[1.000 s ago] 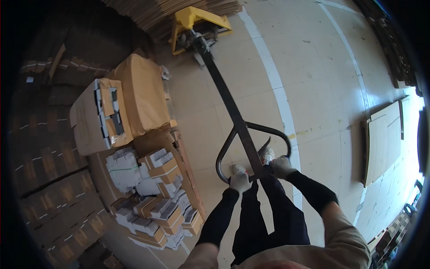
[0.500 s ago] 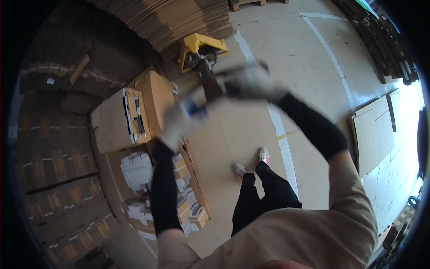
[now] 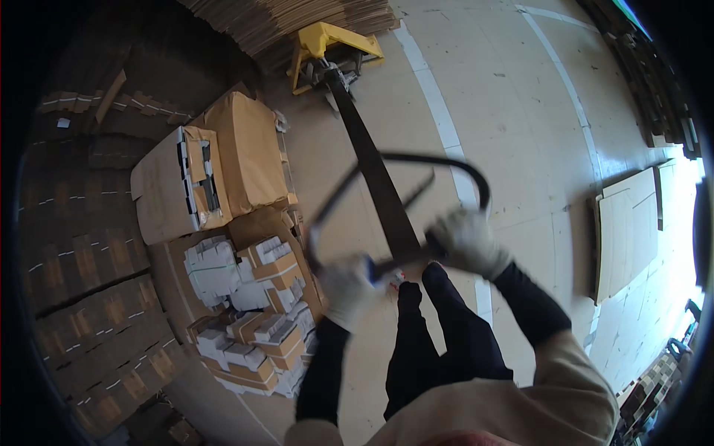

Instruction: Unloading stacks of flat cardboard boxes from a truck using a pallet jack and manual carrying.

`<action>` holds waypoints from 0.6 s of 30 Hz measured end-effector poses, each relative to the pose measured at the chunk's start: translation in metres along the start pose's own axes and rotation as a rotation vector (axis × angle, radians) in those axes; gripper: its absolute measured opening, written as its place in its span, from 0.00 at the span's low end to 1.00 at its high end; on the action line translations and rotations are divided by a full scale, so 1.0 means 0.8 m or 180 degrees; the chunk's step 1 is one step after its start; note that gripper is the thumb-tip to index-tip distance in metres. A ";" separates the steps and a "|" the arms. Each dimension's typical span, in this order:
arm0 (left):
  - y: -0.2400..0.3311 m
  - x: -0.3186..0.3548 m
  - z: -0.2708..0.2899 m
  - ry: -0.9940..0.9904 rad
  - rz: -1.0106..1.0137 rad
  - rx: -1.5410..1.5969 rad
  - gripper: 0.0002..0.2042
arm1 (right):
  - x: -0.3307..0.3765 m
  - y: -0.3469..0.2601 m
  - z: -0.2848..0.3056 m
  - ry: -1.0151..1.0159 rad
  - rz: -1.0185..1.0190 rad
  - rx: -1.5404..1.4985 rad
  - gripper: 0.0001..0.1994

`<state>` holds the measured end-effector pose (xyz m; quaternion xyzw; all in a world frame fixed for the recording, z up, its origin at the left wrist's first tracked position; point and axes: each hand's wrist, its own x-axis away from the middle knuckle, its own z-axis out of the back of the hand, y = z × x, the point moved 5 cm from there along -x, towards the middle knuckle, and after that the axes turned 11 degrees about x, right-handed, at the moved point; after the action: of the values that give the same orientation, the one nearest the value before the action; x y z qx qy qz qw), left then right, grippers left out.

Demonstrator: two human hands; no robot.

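Note:
Both my hands wear pale gloves and grip the black loop handle [image 3: 405,258] of a pallet jack. My left hand [image 3: 348,291] is wrapped round the loop's near left corner. On the near right corner my right hand [image 3: 470,241] is closed. A long dark drawbar [image 3: 375,178] runs from the handle away to the yellow frame [image 3: 318,39] at the far end. A thin lever shows inside the loop, beside the drawbar. The handle lies low, close in front of my legs. Slight blur softens my left glove.
At the left stand wrapped cartons [image 3: 249,160] and a pallet with bundled white-and-brown packs [image 3: 256,327]. Dark stacked boxes [image 3: 89,260] fill the far left. A tall cardboard stack [image 3: 297,18] rises behind the jack. Cardboard sheets [image 3: 628,230] and pallets edge the right; white tape [image 3: 435,104] marks the floor.
Both hands have come down and nearer my body with the handle, lowering the drawbar. The handle was blurred before and shows more plainly now.

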<state>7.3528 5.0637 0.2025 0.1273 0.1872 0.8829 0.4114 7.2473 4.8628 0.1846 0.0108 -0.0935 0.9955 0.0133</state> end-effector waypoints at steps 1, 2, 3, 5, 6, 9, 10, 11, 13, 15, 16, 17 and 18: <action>-0.012 0.034 -0.080 -0.0293 0.0097 0.0010 0.24 | 0.032 -0.010 -0.050 -0.0669 -0.0212 -0.0330 0.23; -0.028 0.063 -0.160 -0.0835 0.0288 0.0107 0.24 | 0.066 -0.015 -0.110 -0.0756 -0.0231 -0.0272 0.22; -0.044 0.072 -0.228 -0.1341 0.0510 0.0227 0.24 | 0.094 -0.017 -0.182 -0.0990 -0.0097 -0.0197 0.23; -0.084 0.114 -0.366 -0.1811 0.0878 0.0399 0.20 | 0.118 -0.013 -0.308 -0.1520 -0.0001 -0.0273 0.27; -0.109 0.127 -0.422 -0.1734 0.0932 0.0396 0.17 | 0.109 -0.014 -0.335 -0.1753 0.0171 -0.0150 0.27; -0.082 0.091 -0.441 -0.2196 0.0512 0.0198 0.20 | 0.114 0.003 -0.346 -0.2218 0.0014 -0.0273 0.24; -0.069 0.089 -0.399 -0.1945 0.0612 0.0375 0.18 | 0.116 -0.008 -0.334 -0.2067 0.0099 -0.0334 0.24; -0.067 0.090 -0.375 -0.1790 0.0813 0.0376 0.17 | 0.110 -0.007 -0.311 -0.1873 0.0142 -0.0343 0.23; -0.037 0.072 -0.301 -0.1777 0.0988 0.0288 0.16 | 0.110 0.000 -0.281 -0.1213 -0.0041 -0.0469 0.20; -0.028 0.057 -0.230 -0.1417 0.0876 0.0141 0.16 | 0.080 -0.009 -0.214 -0.1066 -0.0137 -0.0349 0.17; -0.024 0.055 -0.196 -0.1247 0.0843 0.0072 0.16 | 0.065 -0.016 -0.178 -0.1007 -0.0170 -0.0300 0.15; -0.011 0.043 -0.151 -0.0982 0.0754 -0.0027 0.16 | 0.048 -0.014 -0.140 -0.0557 -0.0156 -0.0308 0.14; -0.002 0.034 -0.111 -0.0746 0.0686 -0.0116 0.16 | 0.027 -0.015 -0.099 -0.0532 -0.0086 -0.0209 0.15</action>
<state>7.3032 5.0655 0.1238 0.2413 0.1072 0.9043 0.3355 7.2243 4.8896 0.1095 0.0946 -0.1266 0.9872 0.0192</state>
